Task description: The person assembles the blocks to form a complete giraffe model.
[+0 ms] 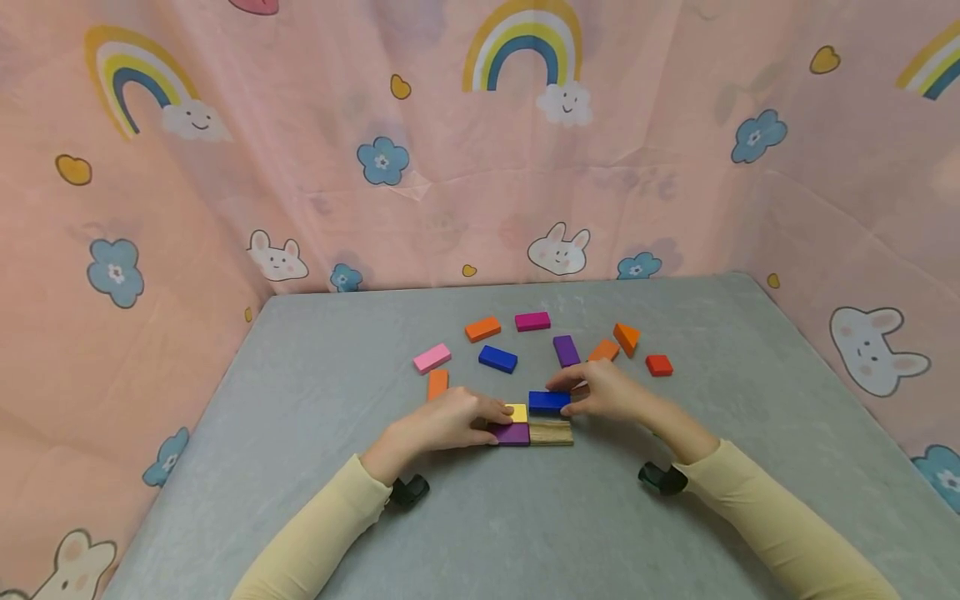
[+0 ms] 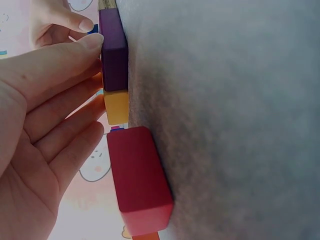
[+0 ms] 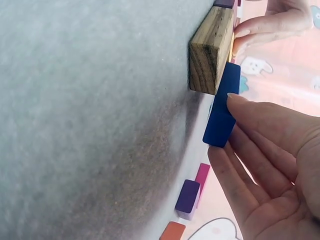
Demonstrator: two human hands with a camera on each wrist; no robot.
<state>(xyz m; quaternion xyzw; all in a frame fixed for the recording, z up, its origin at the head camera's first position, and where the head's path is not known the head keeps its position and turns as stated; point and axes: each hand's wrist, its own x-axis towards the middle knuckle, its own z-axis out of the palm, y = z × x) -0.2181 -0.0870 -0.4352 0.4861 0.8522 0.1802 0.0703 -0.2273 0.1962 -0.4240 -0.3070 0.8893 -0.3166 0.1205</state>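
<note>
- The right hand [image 1: 615, 392] pinches a blue block [image 1: 548, 403] by its right end, between thumb and fingers; that grip seems chosen to leave the left end free beside its neighbours.
- The blue block is just behind a wood-grain block [image 1: 551, 433], long sides roughly parallel; whether it touches the tabletop [image 1: 480, 533], I cannot tell.
- The left hand [image 1: 447, 419] has its thumb on a purple block [image 1: 513, 436] and its fingers by a yellow block [image 1: 518, 412] just behind; whether it pinches or merely presses them, I cannot tell. It probably steadies the pair against a knock.
- The purple and wood-grain blocks lie end to end, likely lined up to give a straight front edge.
- A red block [image 2: 137, 172] shows near the left hand in the left wrist view.
- Farther back, a pink block [image 1: 432, 359], a magenta block [image 1: 532, 322] and an orange triangular block [image 1: 627, 338] lie apart, seemingly spread for easy picking.
</note>
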